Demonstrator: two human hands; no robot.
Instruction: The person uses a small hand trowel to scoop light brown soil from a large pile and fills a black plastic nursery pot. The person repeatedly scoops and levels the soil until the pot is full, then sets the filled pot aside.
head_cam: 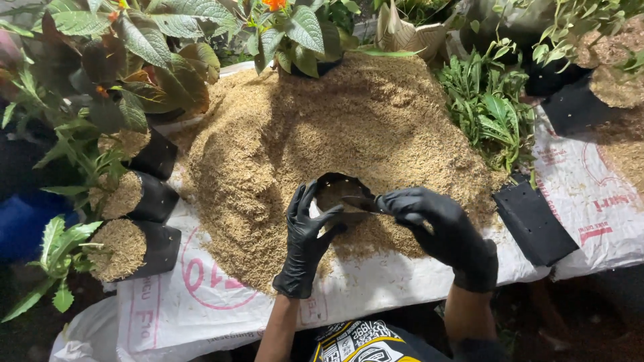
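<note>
At six o'clock of the husk heap (pixel 349 127), on white sacking (pixel 201 302): small black grow bag (pixel 339 184), partly filled, mouth open. Left hand (pixel 305 245) spread, fingers curled at the bag's nine o'clock rim, closed on nothing that shows. Right hand (pixel 439 228) pinching the three o'clock rim. Thin, floppy plastic, probably light, likely to crumple; best held by the rim. Filled bags (pixel 131 248) with seedlings at nine o'clock, flat bags (pixel 533 224) at three.
</note>
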